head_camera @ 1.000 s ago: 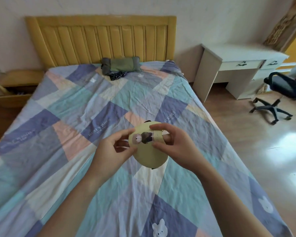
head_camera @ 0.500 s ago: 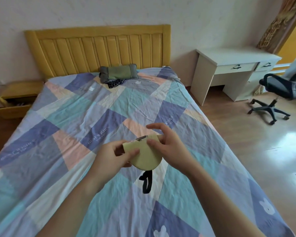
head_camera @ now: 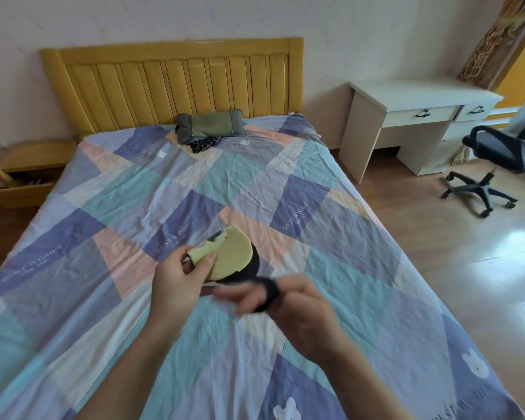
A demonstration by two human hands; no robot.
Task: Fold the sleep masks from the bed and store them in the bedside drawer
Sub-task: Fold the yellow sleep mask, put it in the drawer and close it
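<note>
A pale yellow sleep mask [head_camera: 231, 256], folded in half, is pinched by its left edge in my left hand [head_camera: 181, 275] above the middle of the bed. Its black strap [head_camera: 265, 291] runs from under the mask to my right hand [head_camera: 288, 301], which is blurred and has the strap looped over a finger. A dark patterned cloth [head_camera: 202, 144], possibly another mask, lies near the head of the bed, below a green pillow [head_camera: 208, 126]. The bedside drawer [head_camera: 20, 189] stands pulled open at the far left, with something dark inside.
The patchwork bedsheet [head_camera: 134, 207] covers the bed below a yellow headboard [head_camera: 176, 83]. A white desk [head_camera: 412, 116] and a black office chair [head_camera: 494, 159] stand on the wooden floor to the right of the bed.
My right hand let go of the mask body, dropped lower right and took up the black strap that was hanging. The left hand alone now holds the folded mask, tilted up.
</note>
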